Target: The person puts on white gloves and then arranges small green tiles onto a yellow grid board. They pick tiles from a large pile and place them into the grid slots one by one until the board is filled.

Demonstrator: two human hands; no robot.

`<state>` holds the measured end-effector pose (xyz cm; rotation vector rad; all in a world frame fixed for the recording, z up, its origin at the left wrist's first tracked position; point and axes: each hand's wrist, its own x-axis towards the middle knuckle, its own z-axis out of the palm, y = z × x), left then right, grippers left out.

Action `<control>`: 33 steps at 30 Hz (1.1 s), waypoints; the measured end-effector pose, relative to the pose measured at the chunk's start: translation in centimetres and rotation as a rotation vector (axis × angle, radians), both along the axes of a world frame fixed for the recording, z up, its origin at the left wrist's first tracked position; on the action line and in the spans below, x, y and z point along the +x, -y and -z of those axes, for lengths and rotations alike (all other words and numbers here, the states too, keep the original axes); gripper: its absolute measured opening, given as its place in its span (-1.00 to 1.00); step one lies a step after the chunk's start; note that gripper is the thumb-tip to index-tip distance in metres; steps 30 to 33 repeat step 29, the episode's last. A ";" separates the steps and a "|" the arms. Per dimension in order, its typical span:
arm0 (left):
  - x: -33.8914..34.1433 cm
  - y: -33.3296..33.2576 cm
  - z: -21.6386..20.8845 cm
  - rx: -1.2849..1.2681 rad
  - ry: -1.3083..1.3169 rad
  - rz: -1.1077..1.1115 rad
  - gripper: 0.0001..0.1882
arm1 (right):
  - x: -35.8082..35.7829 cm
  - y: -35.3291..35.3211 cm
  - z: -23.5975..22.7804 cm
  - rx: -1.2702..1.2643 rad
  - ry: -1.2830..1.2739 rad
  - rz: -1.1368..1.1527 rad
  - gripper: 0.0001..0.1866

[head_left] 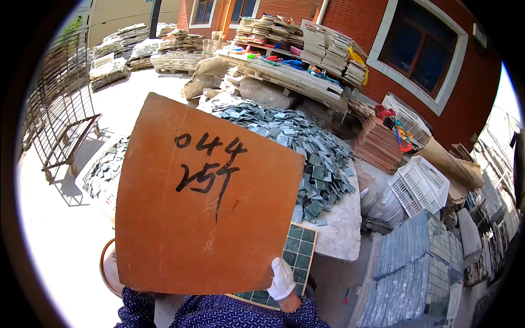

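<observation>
Outdoor tile yard: right grip [282,279] closed on brown board [202,197] w/ green tile sheet [298,254]; left grip unseen

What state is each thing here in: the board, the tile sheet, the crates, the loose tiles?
Orange board: held up, tilted.
Green tile sheet: under the board, gripped by right hand, gloved.
Loose grey-green tiles: heaped on the table.
White crates: empty, tipped.
Metal rack: upright.
Left hand: hidden.

I see a brown square board [202,197] held up, tilted, covering a green mosaic tile sheet [298,254] beneath it.
</observation>
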<state>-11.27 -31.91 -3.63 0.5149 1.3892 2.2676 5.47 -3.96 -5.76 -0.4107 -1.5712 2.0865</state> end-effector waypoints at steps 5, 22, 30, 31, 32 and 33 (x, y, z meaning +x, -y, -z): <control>-2.1 -4.3 2.8 -0.766 -0.482 0.147 -0.56 | 10.5 -1.7 4.0 0.140 0.552 0.434 -0.54; 2.8 -9.1 6.7 -0.528 -0.156 0.001 -0.62 | 14.1 -4.3 -0.6 -0.115 -0.149 0.297 -0.06; 5.5 -13.8 5.9 -0.362 -0.578 0.626 -0.31 | 6.8 -3.5 -1.0 -0.091 -0.088 0.264 0.09; 5.5 -13.8 5.9 -0.362 -0.578 0.626 -0.31 | 6.8 -3.5 -1.0 -0.091 -0.088 0.264 0.09; 5.5 -13.8 5.9 -0.362 -0.578 0.626 -0.31 | 6.8 -3.5 -1.0 -0.091 -0.088 0.264 0.09; 5.5 -13.8 5.9 -0.362 -0.578 0.626 -0.31 | 6.8 -3.5 -1.0 -0.091 -0.088 0.264 0.09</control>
